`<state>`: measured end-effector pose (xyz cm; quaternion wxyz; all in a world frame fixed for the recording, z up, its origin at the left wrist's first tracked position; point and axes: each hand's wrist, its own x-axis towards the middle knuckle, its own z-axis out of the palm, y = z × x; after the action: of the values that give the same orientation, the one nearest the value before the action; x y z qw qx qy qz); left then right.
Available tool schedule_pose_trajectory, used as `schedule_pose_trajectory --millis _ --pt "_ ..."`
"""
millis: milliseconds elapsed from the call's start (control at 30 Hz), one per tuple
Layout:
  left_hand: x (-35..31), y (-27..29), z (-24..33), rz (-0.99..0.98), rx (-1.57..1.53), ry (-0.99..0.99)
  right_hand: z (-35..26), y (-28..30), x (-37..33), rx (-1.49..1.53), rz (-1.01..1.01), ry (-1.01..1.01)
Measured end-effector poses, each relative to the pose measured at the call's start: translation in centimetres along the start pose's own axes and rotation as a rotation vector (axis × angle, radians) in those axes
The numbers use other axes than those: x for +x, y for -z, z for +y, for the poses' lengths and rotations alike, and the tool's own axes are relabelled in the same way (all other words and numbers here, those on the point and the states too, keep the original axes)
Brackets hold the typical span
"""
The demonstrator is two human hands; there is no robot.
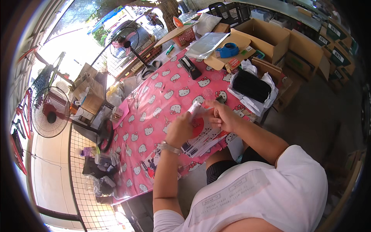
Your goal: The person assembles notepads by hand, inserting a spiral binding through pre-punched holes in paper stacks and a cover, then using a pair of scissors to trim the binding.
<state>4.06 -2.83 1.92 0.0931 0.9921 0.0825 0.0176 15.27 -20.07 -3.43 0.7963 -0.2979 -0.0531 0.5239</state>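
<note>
A small pale pink-and-white piece [197, 110], which looks like a folded wrapper or paper, is between my hands above the table. My left hand [180, 129], with a bracelet on its wrist, is closed round its near end. At the other end is my right hand [225, 116], with bent fingers that seem to pinch the piece; blur hides the exact grip. Below both hands lies a fanned pile of printed sheets [205, 142] in white, red and dark tones. More printed sheets [151, 164] lie left of my left forearm. The pink table cover [148, 112] has a white cat-face pattern.
A black stapler-like tool [190, 69] stands at the table's far side. To the right, crumpled white paper surrounds a black block [251, 86]. Beyond are a blue tape roll [227, 50] and open cardboard boxes [266, 36]. Fans [50, 112] stand at the left.
</note>
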Motion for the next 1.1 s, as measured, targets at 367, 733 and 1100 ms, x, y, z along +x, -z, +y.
schedule_pose_trajectory --millis 367,733,1100 --pt "0.8 0.3 0.9 0.359 0.119 -0.015 6.2 0.3 1.6 -1.176 0.243 0.831" --pt "-0.2 -0.2 -0.1 0.499 0.011 -0.252 -4.0 -0.9 0.4 -1.444 -0.196 0.916" --pt "0.5 -0.4 -0.5 0.510 -0.033 -0.249 -4.7 -2.0 0.6 -1.513 -0.267 0.751"
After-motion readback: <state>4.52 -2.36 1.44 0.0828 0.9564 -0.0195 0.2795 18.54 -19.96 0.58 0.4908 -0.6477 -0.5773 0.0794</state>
